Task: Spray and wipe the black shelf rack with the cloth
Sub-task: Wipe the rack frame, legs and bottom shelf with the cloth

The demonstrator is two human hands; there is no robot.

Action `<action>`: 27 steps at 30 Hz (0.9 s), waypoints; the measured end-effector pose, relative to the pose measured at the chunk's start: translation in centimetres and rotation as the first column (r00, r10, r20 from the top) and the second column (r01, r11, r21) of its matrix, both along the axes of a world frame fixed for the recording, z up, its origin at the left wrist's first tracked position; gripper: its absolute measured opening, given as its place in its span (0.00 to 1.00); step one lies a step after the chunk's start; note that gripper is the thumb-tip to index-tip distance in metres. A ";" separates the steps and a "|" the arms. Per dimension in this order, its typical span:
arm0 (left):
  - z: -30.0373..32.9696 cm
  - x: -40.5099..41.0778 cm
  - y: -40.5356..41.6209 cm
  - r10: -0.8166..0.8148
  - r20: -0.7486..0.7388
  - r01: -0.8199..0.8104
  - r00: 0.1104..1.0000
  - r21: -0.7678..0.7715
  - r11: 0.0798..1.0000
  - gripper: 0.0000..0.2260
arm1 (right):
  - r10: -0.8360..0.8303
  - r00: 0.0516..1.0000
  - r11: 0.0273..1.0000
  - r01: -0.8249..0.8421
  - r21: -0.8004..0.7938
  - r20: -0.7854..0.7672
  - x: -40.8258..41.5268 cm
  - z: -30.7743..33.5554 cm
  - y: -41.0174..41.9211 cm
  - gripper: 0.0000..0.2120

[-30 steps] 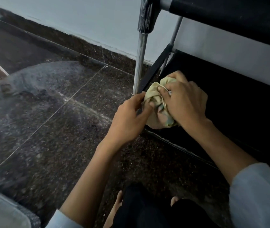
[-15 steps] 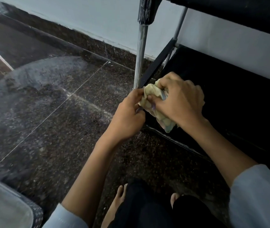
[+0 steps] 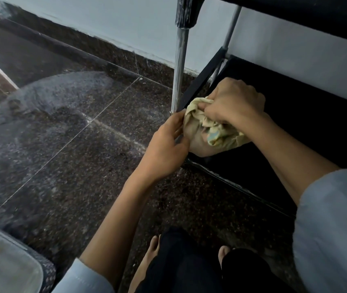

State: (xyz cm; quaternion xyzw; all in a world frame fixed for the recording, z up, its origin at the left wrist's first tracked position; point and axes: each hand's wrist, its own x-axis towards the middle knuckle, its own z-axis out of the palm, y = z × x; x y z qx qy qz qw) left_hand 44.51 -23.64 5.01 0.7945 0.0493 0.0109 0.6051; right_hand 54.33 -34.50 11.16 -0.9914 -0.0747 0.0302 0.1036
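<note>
Since half a second ago the right hand (image 3: 235, 102) has rolled further over the crumpled pale-yellow cloth (image 3: 208, 129), so more of the fabric now spills out below its knuckles. Its fingers are curled down and clench the cloth from above, at the front left corner of the black shelf rack's (image 3: 295, 132) lowest tier. The left hand (image 3: 165, 146) reaches in from the left, wrist low, its fingertips and thumb pinching the cloth's left edge just beside the chrome metal upright post (image 3: 180, 66).

A black diagonal brace (image 3: 202, 81) runs behind the hands; the black tier's front rail (image 3: 236, 182) stretches off to the right. Left of the post lies open dark speckled granite floor (image 3: 66, 161); a white wall (image 3: 126, 20) bounds it at the back. Bare toes (image 3: 154, 245) show near the bottom edge. No writing can be read anywhere.
</note>
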 end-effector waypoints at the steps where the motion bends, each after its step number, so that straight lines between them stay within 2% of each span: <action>1: 0.0 0.0 -0.1 -0.005 0.001 0.005 1.000 0.035 0.999 0.26 | 0.029 0.998 1.000 -0.029 -0.012 0.047 -0.6 0.0 -0.3 0.17; 3: -0.2 0.1 -0.1 -0.003 -0.015 0.005 1.000 0.105 0.994 0.31 | 0.135 0.970 0.989 -0.118 -0.092 0.200 -2.6 -0.3 -1.6 0.15; 5: -0.2 0.1 0.0 0.005 -0.037 0.000 0.999 0.137 0.991 0.33 | 0.234 0.898 0.968 -0.177 -0.180 0.372 -4.6 -1.0 -3.9 0.10; 7: -0.2 0.1 -0.1 -0.011 -0.049 0.018 0.999 0.149 0.989 0.32 | 0.260 0.869 0.957 -0.173 -0.235 0.421 -6.1 -1.5 -6.4 0.07; 11: 0.1 0.1 0.2 -0.018 -0.054 0.027 0.998 0.183 0.983 0.30 | 0.219 0.925 0.947 -0.124 -0.296 0.312 -6.8 -1.5 -9.1 0.10; 13: 0.4 0.3 0.4 -0.019 -0.055 0.031 0.998 0.221 0.975 0.30 | 0.179 0.929 0.956 -0.085 -0.282 0.325 -6.7 -1.0 -8.6 0.12; 17: 0.9 0.4 0.6 -0.041 -0.084 0.059 0.996 0.235 0.970 0.28 | 0.230 0.897 0.962 -0.149 -0.229 0.379 -5.4 -0.9 -4.5 0.11; 20: 1.0 0.6 1.0 -0.073 -0.051 0.081 0.996 0.176 0.981 0.21 | 0.262 0.886 0.962 -0.208 -0.178 0.382 -3.6 -0.9 -0.1 0.08; 22: 1.1 0.7 1.2 -0.075 -0.051 0.079 0.996 0.070 0.994 0.18 | 0.253 0.902 0.964 -0.202 -0.175 0.351 -2.6 -0.7 1.1 0.09; 24: 1.2 0.6 1.3 -0.074 -0.058 0.074 0.996 0.002 0.997 0.20 | 0.190 0.944 0.979 -0.161 -0.124 0.271 -2.0 -0.5 0.6 0.14; 27: 1.2 0.4 1.2 -0.061 -0.076 0.062 0.995 0.005 0.998 0.26 | 0.142 0.964 0.981 -0.108 -0.160 0.225 -2.5 -0.4 -1.3 0.17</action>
